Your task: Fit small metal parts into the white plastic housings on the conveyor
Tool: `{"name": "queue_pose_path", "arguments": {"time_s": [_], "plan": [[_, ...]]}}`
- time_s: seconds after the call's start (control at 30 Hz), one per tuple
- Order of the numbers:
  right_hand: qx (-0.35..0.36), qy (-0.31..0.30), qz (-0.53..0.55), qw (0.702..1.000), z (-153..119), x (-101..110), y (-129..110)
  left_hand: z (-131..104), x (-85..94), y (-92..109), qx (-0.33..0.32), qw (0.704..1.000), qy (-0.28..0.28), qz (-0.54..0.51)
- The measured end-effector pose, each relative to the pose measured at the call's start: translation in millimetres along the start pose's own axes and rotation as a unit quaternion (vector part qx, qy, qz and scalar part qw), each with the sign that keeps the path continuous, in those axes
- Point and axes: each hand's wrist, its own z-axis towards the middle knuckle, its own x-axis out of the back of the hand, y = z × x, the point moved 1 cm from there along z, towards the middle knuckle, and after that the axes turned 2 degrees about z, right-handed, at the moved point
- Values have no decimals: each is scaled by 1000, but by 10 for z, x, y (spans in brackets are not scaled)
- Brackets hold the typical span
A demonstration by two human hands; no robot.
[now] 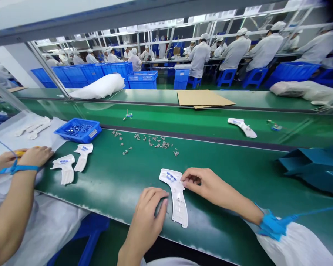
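A white pistol-shaped plastic half-shell with blue marks at its top lies on the green bench in front of me. My left hand is beside its left edge, fingers curved and thumb apart, holding nothing. At the shell's upper right edge is my right hand, thumb and forefinger closed in a pinch. Whatever is between those fingertips is too small or hidden to make out. A blue strap circles my right wrist. Beyond the shell, small metal screws are scattered in loose clusters.
Left are two similar shells and a blue tray of small blue parts. A co-worker's hands work at far left. Another shell lies on the green conveyor. A teal bag sits at right.
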Motion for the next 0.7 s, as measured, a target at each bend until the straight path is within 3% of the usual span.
{"name": "queue_pose_path", "arguments": {"time_s": [0.17, 0.4, 0.5, 0.7], "plan": [[-49, -87, 137, 985, -192, -224, -190, -184, -158, 172, 48, 993, 89, -60], [-82, -99, 216, 968, -229, -300, -185, -180, -282, 299, 12, 990, 134, -51], [-75, -98, 201, 972, -223, -271, -161, -168, -298, 284, 13, 993, 114, -14], [-77, -87, 14, 993, -170, -249, -149, -160, -340, 190, -7, 994, 34, 105]]}}
